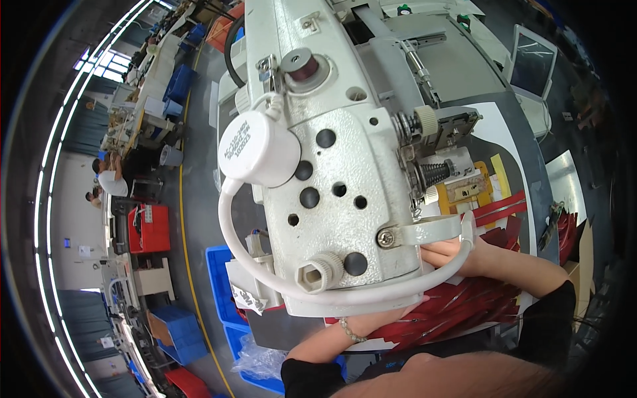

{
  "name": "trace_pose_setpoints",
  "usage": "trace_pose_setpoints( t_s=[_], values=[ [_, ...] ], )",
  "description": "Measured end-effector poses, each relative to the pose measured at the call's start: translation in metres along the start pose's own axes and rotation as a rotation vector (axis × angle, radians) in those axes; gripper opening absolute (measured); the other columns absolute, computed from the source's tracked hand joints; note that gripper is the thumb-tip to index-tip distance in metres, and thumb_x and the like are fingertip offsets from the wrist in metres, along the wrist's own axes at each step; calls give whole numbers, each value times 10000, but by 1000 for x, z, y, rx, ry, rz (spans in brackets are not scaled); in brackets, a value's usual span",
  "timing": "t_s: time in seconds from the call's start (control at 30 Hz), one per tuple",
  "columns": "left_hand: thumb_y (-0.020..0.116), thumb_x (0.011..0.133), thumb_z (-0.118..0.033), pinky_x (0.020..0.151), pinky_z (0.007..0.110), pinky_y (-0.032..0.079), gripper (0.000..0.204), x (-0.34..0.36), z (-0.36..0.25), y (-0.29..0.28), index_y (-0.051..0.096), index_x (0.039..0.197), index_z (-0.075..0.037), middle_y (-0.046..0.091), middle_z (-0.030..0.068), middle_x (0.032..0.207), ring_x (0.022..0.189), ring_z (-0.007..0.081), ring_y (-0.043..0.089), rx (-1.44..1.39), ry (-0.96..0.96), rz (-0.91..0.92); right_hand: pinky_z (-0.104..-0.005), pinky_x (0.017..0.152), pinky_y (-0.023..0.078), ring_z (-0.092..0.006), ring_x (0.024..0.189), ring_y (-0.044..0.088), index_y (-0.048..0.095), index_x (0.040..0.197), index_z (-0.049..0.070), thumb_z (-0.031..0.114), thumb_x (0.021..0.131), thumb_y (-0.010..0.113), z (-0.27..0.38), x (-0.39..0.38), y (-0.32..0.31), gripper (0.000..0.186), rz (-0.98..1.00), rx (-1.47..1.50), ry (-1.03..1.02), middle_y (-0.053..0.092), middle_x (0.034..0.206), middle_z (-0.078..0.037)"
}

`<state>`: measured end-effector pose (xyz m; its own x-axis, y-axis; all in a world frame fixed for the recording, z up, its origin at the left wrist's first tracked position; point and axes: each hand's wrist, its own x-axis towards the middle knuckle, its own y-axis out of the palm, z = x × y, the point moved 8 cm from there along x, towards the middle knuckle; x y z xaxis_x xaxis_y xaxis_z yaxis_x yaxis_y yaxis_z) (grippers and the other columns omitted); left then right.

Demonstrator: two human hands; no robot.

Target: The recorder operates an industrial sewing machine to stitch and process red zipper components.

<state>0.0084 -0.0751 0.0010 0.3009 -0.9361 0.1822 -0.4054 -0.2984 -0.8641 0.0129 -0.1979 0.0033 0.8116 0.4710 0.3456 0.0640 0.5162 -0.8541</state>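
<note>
A white sewing machine head (pixel 358 172) fills the middle of the view and hides much of what lies beneath it. My left hand (pixel 386 320), with a beaded bracelet (pixel 352 330) at the wrist, reaches under its near end; most of the fingers are out of sight. Beyond the curved white cable (pixel 458 265), my right hand (pixel 443 251) is closed, its fingers pressed together beside the machine. Whatever it grips is hidden. Between and below my forearms, red zippers (pixel 468 308) lie heaped. More red strips (pixel 497 211) rest by a yellow fixture (pixel 488 182).
A monitor (pixel 533 61) stands at the far right. Blue bins (pixel 219 265) sit on the left, one with clear plastic (pixel 259 358). Across the aisle are a red crate (pixel 148 227), a blue box (pixel 178 335) and a seated person (pixel 114 180).
</note>
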Motion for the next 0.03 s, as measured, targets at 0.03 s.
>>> trace_pose_setpoints(
  t_s=[0.03],
  values=[
    [726, 801, -328, 1091, 468, 334, 763, 1, 1, -2, 420, 1302, 158, 355, 350, 1397, 1289, 459, 405, 10, 7, 6, -443, 940, 473, -314, 1111, 597, 641, 1140, 128, 127, 800, 615, 0, -2, 6, 340, 17, -45, -16, 635, 1177, -101]
  ],
)
